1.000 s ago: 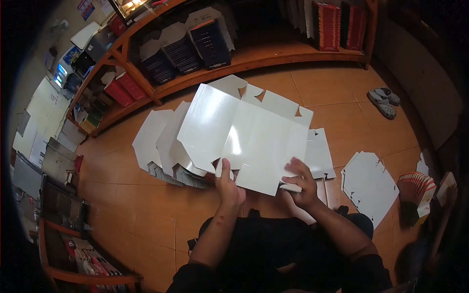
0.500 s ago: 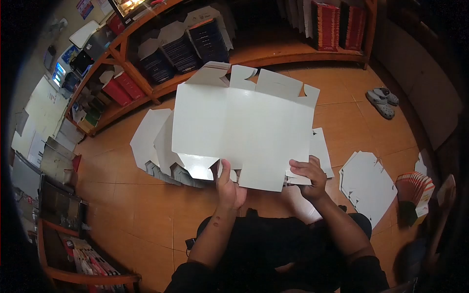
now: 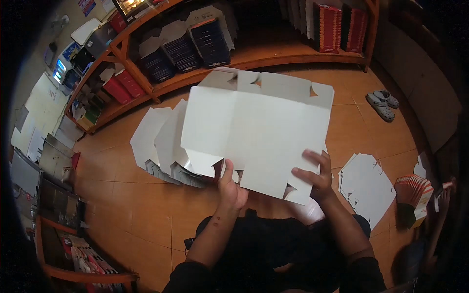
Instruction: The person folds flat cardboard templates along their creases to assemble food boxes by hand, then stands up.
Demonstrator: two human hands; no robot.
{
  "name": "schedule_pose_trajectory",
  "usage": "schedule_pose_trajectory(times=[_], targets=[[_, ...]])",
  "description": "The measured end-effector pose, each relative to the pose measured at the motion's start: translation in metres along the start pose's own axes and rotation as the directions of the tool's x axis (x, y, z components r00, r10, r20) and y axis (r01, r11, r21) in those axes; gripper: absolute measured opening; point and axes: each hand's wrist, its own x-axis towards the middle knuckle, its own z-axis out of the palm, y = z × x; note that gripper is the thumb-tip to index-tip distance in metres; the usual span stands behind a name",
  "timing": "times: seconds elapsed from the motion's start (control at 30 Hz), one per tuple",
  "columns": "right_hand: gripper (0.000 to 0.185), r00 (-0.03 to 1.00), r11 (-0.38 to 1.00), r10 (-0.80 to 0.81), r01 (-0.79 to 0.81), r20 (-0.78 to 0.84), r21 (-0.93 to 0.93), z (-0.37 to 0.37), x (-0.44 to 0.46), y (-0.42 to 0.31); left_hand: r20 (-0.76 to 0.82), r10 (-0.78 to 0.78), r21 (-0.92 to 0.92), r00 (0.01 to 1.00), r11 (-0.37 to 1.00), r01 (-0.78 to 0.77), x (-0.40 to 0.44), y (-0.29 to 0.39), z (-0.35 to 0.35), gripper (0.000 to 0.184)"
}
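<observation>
A white die-cut cardboard box blank (image 3: 268, 132) is tilted up in front of me, its slotted flaps along the top and bottom edges. My left hand (image 3: 232, 193) grips the bottom edge, thumb on the near face and the other fingers mostly hidden behind. At the lower right side, my right hand (image 3: 317, 178) has its fingers stretched and apart over the face; the fingertips are slightly blurred. Left of the held blank, more white box blanks (image 3: 151, 134) stand in a fanned stack, partly covered by it.
Flat white blanks (image 3: 366, 190) lie on the tiled floor at right, beside an orange-and-white stack of cartons (image 3: 413, 195). Grey clogs (image 3: 382, 105) sit farther back. A wooden shelf (image 3: 273, 58) holds dark blue stacks (image 3: 210, 41) and red stacks (image 3: 328, 29).
The held blank has shifted right and slightly toward me, its top flaps bending up more. My right hand has gone from gripping the bottom edge to spread fingers on the right side.
</observation>
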Motion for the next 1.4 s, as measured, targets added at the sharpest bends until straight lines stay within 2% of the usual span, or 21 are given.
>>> schedule_pose_trajectory(times=[0.07,0.2,0.33,0.47,0.53,0.57,0.63,0.77,0.83,0.93,0.97,1.0,1.03,1.07,1.13,1.2,1.27,1.3,1.33,1.37,1.4], targets=[[0.033,0.996,0.996,-0.089,0.089,0.01,-0.013,-0.003,-0.004,0.005,0.024,-0.012,-0.013,1.0,1.0,0.012,-0.001,-0.004,0.0,0.051],[0.036,0.999,0.994,-0.045,0.046,-0.017,0.103,-0.003,-0.001,0.004,0.035,-0.107,-0.065,0.994,0.992,0.109,-0.004,-0.005,0.005,0.051],[0.033,0.999,0.986,0.024,-0.019,-0.029,0.168,0.005,-0.01,0.0,0.014,-0.093,-0.048,0.996,0.994,0.093,-0.001,-0.009,0.001,0.051],[0.03,0.999,0.992,-0.031,0.027,0.033,0.121,0.0,-0.013,-0.001,0.036,-0.115,-0.06,0.993,0.991,0.117,0.0,-0.011,-0.001,0.052],[0.02,0.993,0.975,0.118,-0.117,0.005,0.187,0.005,-0.019,-0.004,0.049,-0.123,-0.066,0.991,0.99,0.126,-0.001,-0.011,-0.001,0.052],[0.02,0.993,0.975,0.119,-0.118,0.006,0.189,0.006,-0.019,-0.007,0.021,-0.125,-0.064,0.992,0.99,0.126,-0.004,-0.01,0.005,0.051],[0.014,0.965,0.916,0.262,-0.239,-0.028,0.321,0.006,-0.015,-0.014,-0.007,-0.123,-0.062,0.992,0.991,0.122,-0.005,-0.012,0.007,0.051],[0.011,0.959,0.9,0.282,-0.25,-0.039,0.356,0.004,-0.011,-0.018,0.049,-0.125,-0.09,0.991,0.987,0.129,-0.002,-0.016,0.003,0.05],[0.01,0.91,0.848,0.414,-0.399,0.034,0.348,0.003,-0.019,-0.015,0.05,-0.103,-0.087,0.993,0.99,0.107,-0.004,-0.018,0.003,0.05],[0.01,0.954,0.881,0.297,-0.255,-0.046,0.399,0.008,-0.016,-0.013,0.024,-0.064,-0.088,0.998,0.994,0.065,-0.002,-0.023,-0.001,0.05],[0.01,0.971,0.915,0.223,-0.177,-0.089,0.363,0.011,-0.016,-0.01,-0.036,-0.087,-0.092,0.996,0.992,0.083,-0.004,-0.021,0.003,0.05],[0.01,0.98,0.941,0.147,-0.097,-0.134,0.323,0.013,-0.019,-0.008,-0.011,-0.093,-0.09,0.996,0.992,0.091,-0.005,-0.019,0.005,0.049],[0.011,0.965,0.911,0.236,-0.177,-0.119,0.373,0.014,-0.026,-0.005,-0.077,-0.139,-0.16,0.987,0.979,0.126,-0.005,-0.022,0.001,0.046],[0.013,0.942,0.873,0.321,-0.255,-0.097,0.416,0.016,-0.031,-0.006,-0.051,-0.102,-0.171,0.993,0.981,0.092,-0.002,-0.027,-0.003,0.045],[0.014,0.738,0.579,0.669,-0.596,0.094,0.557,0.013,-0.021,-0.019,-0.053,-0.101,-0.167,0.993,0.982,0.091,-0.004,-0.022,0.002,0.046],[0.013,0.705,0.542,0.68,-0.67,0.203,0.508,0.012,-0.025,-0.007,-0.05,-0.112,-0.213,0.992,0.972,0.099,0.0,-0.026,-0.005,0.044],[0.015,0.864,0.775,0.444,-0.503,0.236,0.382,0.011,-0.02,0.002,-0.222,-0.041,-0.136,0.974,0.991,0.011,0.003,-0.025,-0.003,0.04],[0.028,0.878,0.865,0.396,-0.455,0.269,0.211,0.011,-0.018,0.006,-0.277,0.035,-0.092,0.96,0.994,-0.063,0.014,-0.036,-0.015,0.037],[0.028,0.886,0.871,0.373,-0.437,0.277,0.225,0.003,-0.006,-0.005,-0.309,0.122,-0.026,0.943,0.99,-0.137,0.021,-0.044,-0.023,0.036],[0.029,0.896,0.953,0.3,-0.299,0.326,-0.053,-0.006,0.005,-0.024,-0.326,0.16,0.01,0.932,0.986,-0.166,0.023,-0.045,-0.025,0.036],[0.031,0.89,0.939,0.246,-0.12,0.384,-0.322,-0.009,0.011,-0.036,-0.339,0.193,0.047,0.921,0.981,-0.188,0.025,-0.044,-0.026,0.036]])
